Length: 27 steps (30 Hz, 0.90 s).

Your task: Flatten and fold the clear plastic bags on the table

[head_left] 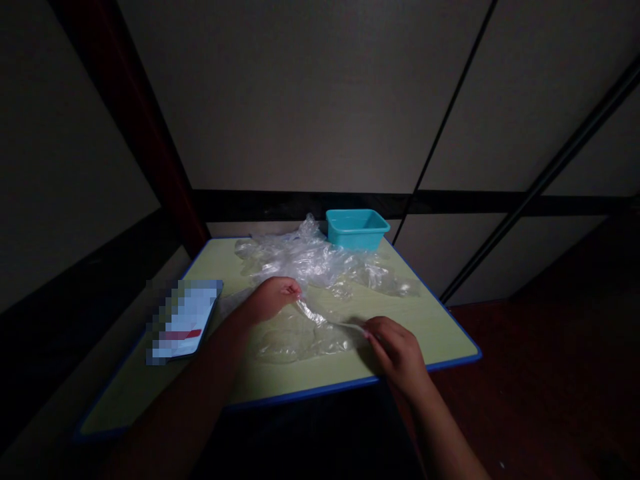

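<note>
A clear plastic bag point(305, 340) lies partly on the table in front of me, its upper edge stretched between both hands. My left hand point(275, 297) pinches one end of that edge, fingers closed. Lower and to the right, my right hand point(397, 350) grips the other end between thumb and fingers. The edge between them looks gathered into a narrow, shiny strip. Just beyond my hands spreads a loose pile of crumpled clear plastic bags point(300, 257).
A turquoise plastic basin point(354, 230) stands at the table's back right, against the bags. On the left lies a phone or tablet point(185, 320), partly pixelated. The pale table point(430, 333) has a blue edge, and cabinet panels point(310, 100) rise behind it.
</note>
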### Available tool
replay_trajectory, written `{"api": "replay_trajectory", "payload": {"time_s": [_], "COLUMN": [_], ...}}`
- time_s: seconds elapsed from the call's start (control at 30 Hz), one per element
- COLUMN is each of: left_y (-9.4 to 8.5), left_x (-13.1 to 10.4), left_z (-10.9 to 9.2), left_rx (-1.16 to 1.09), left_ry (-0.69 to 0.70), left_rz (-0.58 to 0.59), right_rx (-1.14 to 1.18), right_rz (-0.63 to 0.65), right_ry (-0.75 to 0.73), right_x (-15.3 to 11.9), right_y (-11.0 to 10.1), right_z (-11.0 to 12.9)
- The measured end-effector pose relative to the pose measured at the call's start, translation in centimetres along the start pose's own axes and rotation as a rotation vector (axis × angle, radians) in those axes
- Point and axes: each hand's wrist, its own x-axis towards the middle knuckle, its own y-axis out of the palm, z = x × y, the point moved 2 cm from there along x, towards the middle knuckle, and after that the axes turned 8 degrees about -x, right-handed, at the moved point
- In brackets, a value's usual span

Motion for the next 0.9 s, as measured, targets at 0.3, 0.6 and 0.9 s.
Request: {"api": "replay_trajectory", "payload": {"time_s": [0.3,0.6,0.9], "left_y": [0.0,2.2,3.8], "left_x": [-0.1,0.5,1.6], "left_z": [-0.1,0.4,1.6], "left_rx": [-0.031,-0.137,-0.054], "left_ry": [-0.027,0.026,0.087], "left_rz": [0.080,0.062,-0.071], "right_rx": [0.026,-0.065,-0.268], "right_rz": [-0.028,0.057,0.177], "right_ry": [0.043,0.591,0.629], "right_x": [-0.6,-0.6,-0.2], "right_y": [-0.6,0.1,0.3], "right_z": [0.9,-1.9,-0.9]}}
